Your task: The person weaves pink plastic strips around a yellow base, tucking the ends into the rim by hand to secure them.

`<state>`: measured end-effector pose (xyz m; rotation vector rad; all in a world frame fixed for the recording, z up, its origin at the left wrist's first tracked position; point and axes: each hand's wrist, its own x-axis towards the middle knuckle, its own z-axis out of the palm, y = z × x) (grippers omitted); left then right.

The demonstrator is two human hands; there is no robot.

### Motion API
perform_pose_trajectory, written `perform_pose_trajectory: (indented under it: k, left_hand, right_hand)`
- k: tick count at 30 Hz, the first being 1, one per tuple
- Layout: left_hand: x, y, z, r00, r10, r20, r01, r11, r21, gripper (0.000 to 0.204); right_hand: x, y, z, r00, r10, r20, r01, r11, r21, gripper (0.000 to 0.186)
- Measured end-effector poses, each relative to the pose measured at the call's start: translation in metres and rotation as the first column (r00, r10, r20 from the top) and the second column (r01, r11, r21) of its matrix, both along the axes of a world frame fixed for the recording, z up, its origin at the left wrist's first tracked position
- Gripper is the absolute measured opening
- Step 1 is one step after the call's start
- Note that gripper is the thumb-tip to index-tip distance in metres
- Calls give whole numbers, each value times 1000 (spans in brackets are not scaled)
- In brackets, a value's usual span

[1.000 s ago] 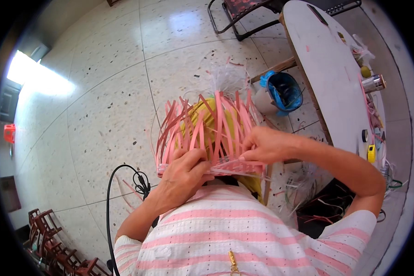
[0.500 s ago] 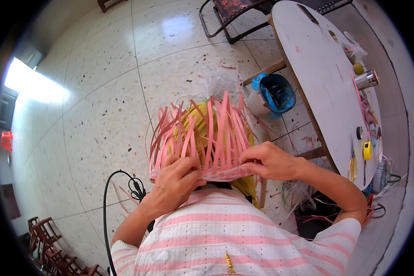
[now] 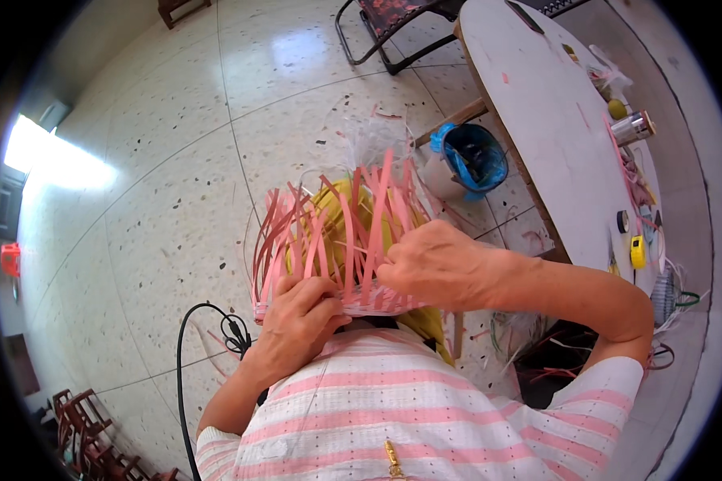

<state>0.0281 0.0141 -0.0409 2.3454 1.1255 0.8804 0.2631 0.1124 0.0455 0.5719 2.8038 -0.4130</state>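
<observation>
A white knitted top with pink stripes (image 3: 425, 401) is lying nearest, just below the half-woven basket of flat pink strips (image 3: 363, 305), which is sitting right in front of the wearer. The left hand (image 3: 301, 317) is gripping the left part of the basket's woven band, its fingers bent and pressing together over it. The right hand (image 3: 435, 263) is resting over the band's right part with knuckles folded; its fingertips are hiding, so I cannot tell whether they are pinching a strip. Mustard-yellow fabric (image 3: 425, 327) is showing through and below the basket. A thin black cable (image 3: 181, 377) is looping at the basket's left. Beyond the basket, translucent white strips (image 3: 369, 143) are bunching on the floor. To its upper right, a white bucket with a blue plastic liner (image 3: 441, 178) is standing beside a long white table (image 3: 529, 104), where a yellow tape measure (image 3: 638, 252) is lying, its lettering too small to read.
</observation>
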Motion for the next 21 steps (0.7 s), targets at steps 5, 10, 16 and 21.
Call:
perform_pose_trajectory:
  k: [5, 10, 16, 21]
  left_hand:
    - [-1, -1, -1, 999, 44, -3, -44, 999, 3, 31]
    - [-1, -2, 0, 996, 80, 29, -80, 997, -12, 27]
    - [-1, 0, 1, 999, 46, 20, -46, 999, 10, 26]
    - [0, 2, 1, 999, -17, 28, 16, 999, 34, 26]
  right_hand:
    - [22, 7, -19, 974, -218, -68, 188, 933, -307, 14]
    - [69, 0, -45, 666, -618, 419, 575, 66, -816, 21]
    - [103, -29, -54, 640, -630, 440, 461, -144, -876, 20]
    - [89, -37, -58, 619, -785, 40, 408, 278, -870, 14]
